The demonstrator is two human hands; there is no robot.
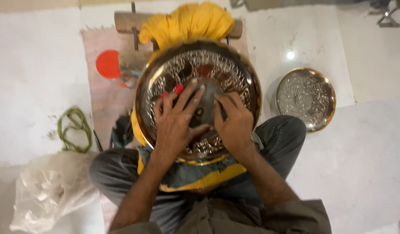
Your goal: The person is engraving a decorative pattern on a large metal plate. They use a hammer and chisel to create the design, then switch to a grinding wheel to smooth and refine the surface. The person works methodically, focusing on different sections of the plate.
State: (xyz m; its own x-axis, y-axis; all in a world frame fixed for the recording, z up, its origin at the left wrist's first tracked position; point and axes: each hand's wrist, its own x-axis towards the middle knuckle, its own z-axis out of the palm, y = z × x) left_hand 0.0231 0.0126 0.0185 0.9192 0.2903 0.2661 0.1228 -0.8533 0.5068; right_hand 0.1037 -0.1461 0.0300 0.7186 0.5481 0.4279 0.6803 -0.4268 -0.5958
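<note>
A large round engraved metal tray (234, 69) with a golden rim rests tilted on my lap, over a yellow cloth (187, 21). My left hand (176, 123) lies on the tray's left-centre with fingers spread, and a small red piece (178, 89) shows at its fingertips. My right hand (234, 123) presses on the tray's centre with fingers bent; whether it grips a tool is hidden. Both hands are side by side and nearly touching.
A smaller engraved metal plate (306, 97) lies on the white floor to the right. A green cord (74, 130) and a clear plastic bag (48, 190) lie at the left. A wooden block (126, 21) and a red disc (108, 64) sit on a pinkish mat behind the tray.
</note>
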